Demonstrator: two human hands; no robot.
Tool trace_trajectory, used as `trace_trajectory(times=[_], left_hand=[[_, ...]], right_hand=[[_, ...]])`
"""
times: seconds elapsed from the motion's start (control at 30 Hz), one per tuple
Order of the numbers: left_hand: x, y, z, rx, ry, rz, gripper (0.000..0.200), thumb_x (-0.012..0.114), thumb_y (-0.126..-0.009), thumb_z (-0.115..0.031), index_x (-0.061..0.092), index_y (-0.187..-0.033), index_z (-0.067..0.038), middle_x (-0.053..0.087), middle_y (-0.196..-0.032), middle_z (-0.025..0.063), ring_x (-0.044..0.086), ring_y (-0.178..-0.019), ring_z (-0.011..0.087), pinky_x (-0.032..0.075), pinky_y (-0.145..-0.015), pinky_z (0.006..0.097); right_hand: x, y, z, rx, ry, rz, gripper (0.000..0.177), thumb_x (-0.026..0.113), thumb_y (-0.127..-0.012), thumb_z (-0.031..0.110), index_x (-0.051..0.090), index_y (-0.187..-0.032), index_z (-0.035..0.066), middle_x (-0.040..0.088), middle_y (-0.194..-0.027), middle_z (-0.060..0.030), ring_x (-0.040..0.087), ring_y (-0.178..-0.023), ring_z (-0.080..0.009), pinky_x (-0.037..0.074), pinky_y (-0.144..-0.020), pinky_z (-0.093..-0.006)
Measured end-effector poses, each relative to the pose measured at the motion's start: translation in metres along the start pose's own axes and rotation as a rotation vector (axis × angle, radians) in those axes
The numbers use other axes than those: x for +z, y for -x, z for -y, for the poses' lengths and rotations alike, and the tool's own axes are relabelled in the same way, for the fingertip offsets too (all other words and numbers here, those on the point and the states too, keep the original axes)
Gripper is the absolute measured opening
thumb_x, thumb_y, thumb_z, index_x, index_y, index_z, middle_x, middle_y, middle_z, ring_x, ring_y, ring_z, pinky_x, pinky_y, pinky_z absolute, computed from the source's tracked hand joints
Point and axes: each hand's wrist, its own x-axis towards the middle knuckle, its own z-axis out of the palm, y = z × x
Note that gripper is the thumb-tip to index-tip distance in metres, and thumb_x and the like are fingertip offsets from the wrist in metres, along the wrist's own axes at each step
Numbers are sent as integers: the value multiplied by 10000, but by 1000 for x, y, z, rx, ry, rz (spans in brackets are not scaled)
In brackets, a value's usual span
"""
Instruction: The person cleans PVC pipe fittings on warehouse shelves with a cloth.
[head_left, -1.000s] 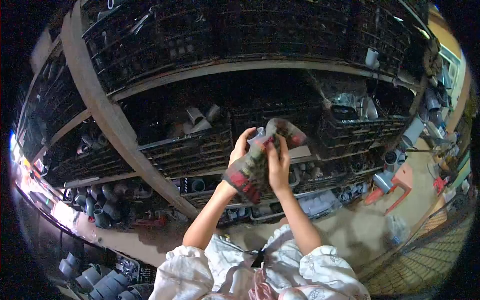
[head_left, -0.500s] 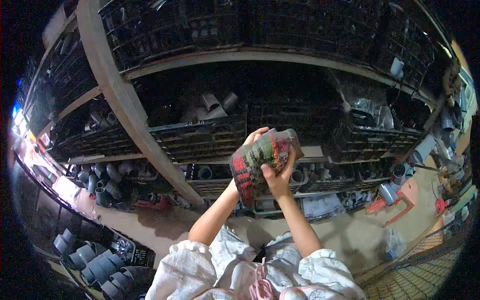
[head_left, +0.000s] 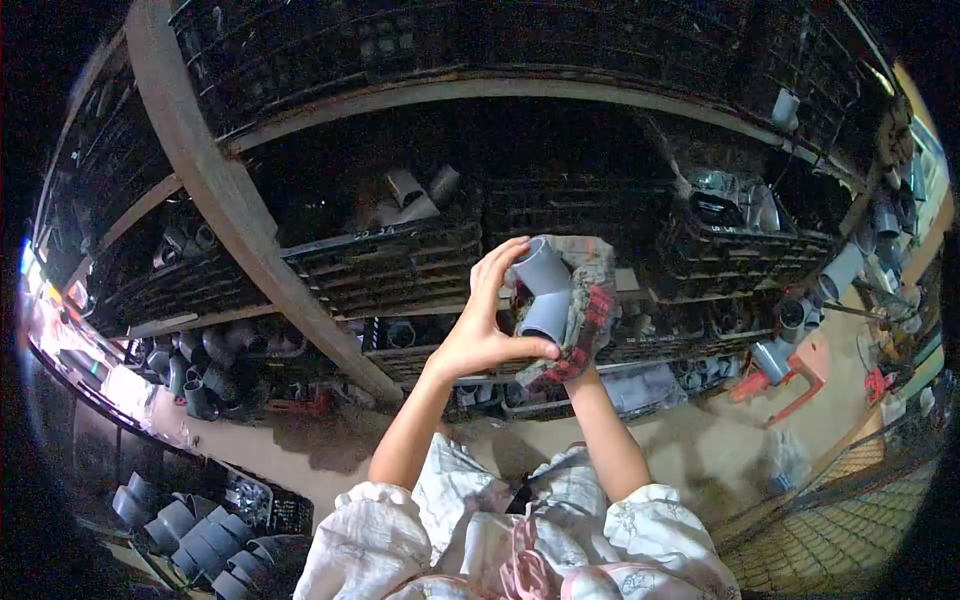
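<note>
A grey plastic pipe elbow is held up in front of me, its bend facing right and one open end toward me. My left hand grips it from the left, with the fingertips at its upper end and the thumb by its lower end. Behind and to the right of the elbow, a red, black and grey-green plaid cloth wraps against it. The cloth covers most of my right hand, which supports it from behind; the fingers are hidden.
Wooden shelving carries black crates with grey fittings. Loose pipe fittings sit at the lower left. A red plastic stool stands on the floor at right, near netting.
The cloth has turned and opened toward the left, bringing the grey elbow into view. My left hand has come round to its left side; my right hand has gone behind the cloth.
</note>
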Motion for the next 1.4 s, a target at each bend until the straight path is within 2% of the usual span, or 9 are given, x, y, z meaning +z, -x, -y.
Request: trace_trajectory(times=[0.07,0.3,0.4,0.57,0.83,1.0,1.13,1.33,1.4], left_hand=[[-3,-2,-4,-15,33,-76,952,798,-366,-376,386,-1165,-62,355,-1239,97,331,-1137,232,306,-851,333],[-31,-2,-9,85,-201,24,873,798,-367,-346,448,-1110,-50,403,-1211,120,392,-1108,246,328,-867,347],[-33,0,-30,108,-386,84,724,737,-444,-170,460,-1104,-61,406,-1207,114,421,-1072,270,338,-862,363],[-20,2,-41,216,-623,42,650,602,-451,1,483,-1085,-71,434,-1176,102,469,-976,283,374,-818,354],[-31,-4,-43,215,-368,158,688,679,-396,-87,499,-1059,-113,426,-1180,97,480,-916,276,402,-780,351],[-37,-5,-35,226,-228,161,694,766,-381,-181,521,-1024,-93,424,-1186,105,490,-953,267,420,-789,339],[-40,-3,-34,43,55,143,725,793,-381,-205,518,-1040,-77,413,-1200,102,451,-1045,245,415,-826,342],[-38,-3,-38,59,39,136,793,803,-360,-223,502,-1075,-61,410,-1195,121,411,-1093,251,378,-872,348],[-37,-4,-40,67,-10,161,795,796,-370,-213,494,-1089,-58,409,-1193,126,412,-1091,256,374,-874,353]], right_hand=[[1,-3,6,38,-15,36,562,581,-727,240,330,-1179,19,442,-1094,-78,428,-999,-158,345,-859,-284],[1,-13,36,151,-27,163,696,651,-686,276,286,-1222,22,420,-1125,-82,422,-1004,-155,342,-868,-279],[2,-17,30,156,-185,200,766,721,-612,197,287,-1221,30,422,-1128,-80,418,-1001,-140,349,-862,-275],[11,-20,36,267,39,112,680,675,-637,172,312,-1192,26,444,-1111,-82,418,-1003,-152,355,-853,-278],[-14,-19,23,303,134,399,746,601,-721,176,122,-1275,33,300,-1243,-132,305,-1143,-177,282,-936,-309],[-23,-8,28,255,51,360,573,586,-738,132,298,-1220,21,397,-1194,-75,372,-1086,-156,292,-923,-298],[-33,-1,15,234,13,285,501,570,-751,140,357,-1191,29,426,-1171,-59,392,-1063,-143,303,-905,-295],[-34,-3,18,202,-101,300,554,606,-712,119,346,-1192,27,433,-1161,-44,422,-1030,-141,309,-903,-298],[-33,-4,16,170,60,328,606,635,-681,120,333,-1198,27,438,-1153,-57,422,-1031,-145,314,-901,-295]])
